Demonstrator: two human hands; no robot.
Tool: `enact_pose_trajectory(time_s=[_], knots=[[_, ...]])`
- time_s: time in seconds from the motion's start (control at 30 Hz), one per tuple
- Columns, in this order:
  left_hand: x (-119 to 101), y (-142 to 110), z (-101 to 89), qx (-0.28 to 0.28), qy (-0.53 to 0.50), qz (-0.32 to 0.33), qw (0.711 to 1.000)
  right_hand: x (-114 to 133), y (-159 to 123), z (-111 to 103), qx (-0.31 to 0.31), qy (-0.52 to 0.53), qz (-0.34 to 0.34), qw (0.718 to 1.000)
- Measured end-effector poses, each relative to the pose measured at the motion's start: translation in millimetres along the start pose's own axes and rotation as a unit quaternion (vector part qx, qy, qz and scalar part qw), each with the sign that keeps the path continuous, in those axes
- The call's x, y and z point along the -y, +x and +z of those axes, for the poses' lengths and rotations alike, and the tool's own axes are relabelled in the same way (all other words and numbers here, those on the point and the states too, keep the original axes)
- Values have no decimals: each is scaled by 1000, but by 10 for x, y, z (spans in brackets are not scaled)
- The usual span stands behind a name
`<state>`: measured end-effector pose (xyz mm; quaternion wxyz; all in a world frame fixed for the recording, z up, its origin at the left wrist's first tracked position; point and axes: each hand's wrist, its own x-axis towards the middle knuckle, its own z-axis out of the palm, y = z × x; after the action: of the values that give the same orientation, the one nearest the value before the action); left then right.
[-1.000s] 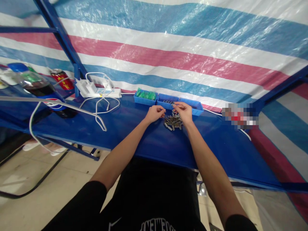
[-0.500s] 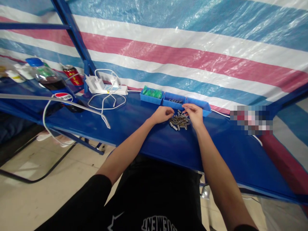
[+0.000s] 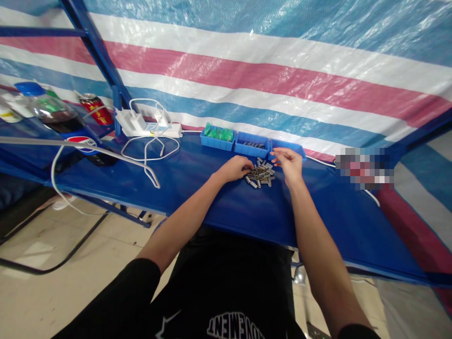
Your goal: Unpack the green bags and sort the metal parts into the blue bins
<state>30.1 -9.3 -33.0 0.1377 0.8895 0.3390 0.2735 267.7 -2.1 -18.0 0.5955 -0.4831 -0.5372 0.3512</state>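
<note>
A loose pile of small metal parts, silver cylinders mixed with thin brass-coloured pins, lies on the blue table. At the pile's left edge my left hand is closed, its fingertips down among the parts; what they pinch is too small to make out. Right of the pile, my right hand is raised, fingers pointing left and apart, with nothing visible in them. It partly covers the right blue bin. Behind the pile, the middle blue bin contains several silver parts. Green pieces fill the left blue bin.
A white power strip with plugs and a looped white cable stands at the back left. Farther left are a cola bottle and a red can. A white bar crosses there. A blurred object sits at the right.
My left fingers have moved down into the pile's left edge. My right hand has shifted right, away from the pile, and its fingers have spread. The camera view has turned slightly.
</note>
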Motion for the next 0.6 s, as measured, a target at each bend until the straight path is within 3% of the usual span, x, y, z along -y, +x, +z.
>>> enact_pose_trajectory(time_s=[0.33,0.6], knots=[[25,24,86,-100,-127,-78,984,-18,-49,58,27,-3,12,1000],[5,96,27,-213,-300,-155,917,18,-94,96,61,-13,14,998]])
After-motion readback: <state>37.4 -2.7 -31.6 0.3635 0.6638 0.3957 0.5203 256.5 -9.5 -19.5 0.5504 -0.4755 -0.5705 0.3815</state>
